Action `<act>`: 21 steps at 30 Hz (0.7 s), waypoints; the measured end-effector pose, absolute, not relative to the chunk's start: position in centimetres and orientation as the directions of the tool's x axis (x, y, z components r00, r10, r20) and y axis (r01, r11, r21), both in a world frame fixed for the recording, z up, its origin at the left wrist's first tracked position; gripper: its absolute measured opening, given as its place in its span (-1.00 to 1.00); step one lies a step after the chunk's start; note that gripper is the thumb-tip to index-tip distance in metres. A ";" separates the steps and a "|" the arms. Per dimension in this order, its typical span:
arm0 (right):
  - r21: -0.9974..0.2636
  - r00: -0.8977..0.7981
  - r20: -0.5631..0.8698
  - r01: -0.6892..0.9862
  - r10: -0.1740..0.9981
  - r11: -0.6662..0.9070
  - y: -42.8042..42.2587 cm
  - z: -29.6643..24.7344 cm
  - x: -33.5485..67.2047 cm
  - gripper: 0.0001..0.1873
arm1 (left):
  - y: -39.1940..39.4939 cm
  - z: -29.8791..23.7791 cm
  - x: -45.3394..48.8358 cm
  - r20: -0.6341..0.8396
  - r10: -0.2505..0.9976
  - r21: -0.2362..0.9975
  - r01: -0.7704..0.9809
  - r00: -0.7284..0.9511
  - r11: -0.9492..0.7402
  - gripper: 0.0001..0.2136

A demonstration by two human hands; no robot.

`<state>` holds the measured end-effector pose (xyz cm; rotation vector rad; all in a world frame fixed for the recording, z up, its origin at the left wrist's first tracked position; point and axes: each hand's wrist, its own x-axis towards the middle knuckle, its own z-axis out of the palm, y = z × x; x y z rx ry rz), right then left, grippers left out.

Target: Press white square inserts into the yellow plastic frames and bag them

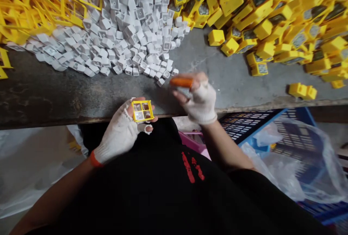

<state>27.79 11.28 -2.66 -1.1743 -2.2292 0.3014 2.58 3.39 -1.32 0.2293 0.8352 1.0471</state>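
Observation:
A small yellow plastic frame [143, 120], divided into four windows, rests on the fingers of my left hand [119, 130]. That hand wears a white fingerless glove, and its thumb lies just below the frame. My right hand [201, 99], gloved the same way and smeared by motion, is over the bench edge to the right. Its fingers are closed around an orange, handle-like object [181, 82] whose kind I cannot make out. Just beyond this hand lie loose white keycap-like plastic pieces [136, 42], piled on the dark bench [67, 100].
Yellow frames [35, 3] are heaped at the back left. Yellow plastic housings [261, 28], some showing transparent or greenish insides, spread across the right. Below the bench edge on the right are a blue plastic crate [247, 122] and clear plastic bags [312, 155].

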 end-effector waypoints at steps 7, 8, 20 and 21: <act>-0.196 -0.326 0.185 0.912 0.927 0.360 16.2 -4.9 27.1 -0.77 | 3.8 -1.1 3.0 -0.526 0.836 0.538 -0.700 0.157 0.470 -0.75; -0.209 -0.329 0.195 0.906 0.924 0.367 16.2 -5.1 26.7 -0.78 | 3.8 -1.0 3.0 -0.532 0.833 0.540 -0.698 0.151 0.471 -0.75; -0.432 -0.342 0.238 0.801 0.909 0.414 12.4 -3.2 27.6 -0.70 | 3.6 -1.4 3.2 -0.501 0.848 0.573 -0.668 0.173 0.475 -0.73; -0.473 -0.373 0.266 0.753 0.889 0.457 11.7 -2.7 27.6 -0.66 | 3.6 -1.3 3.2 -0.501 0.845 0.566 -0.668 0.189 0.484 -0.74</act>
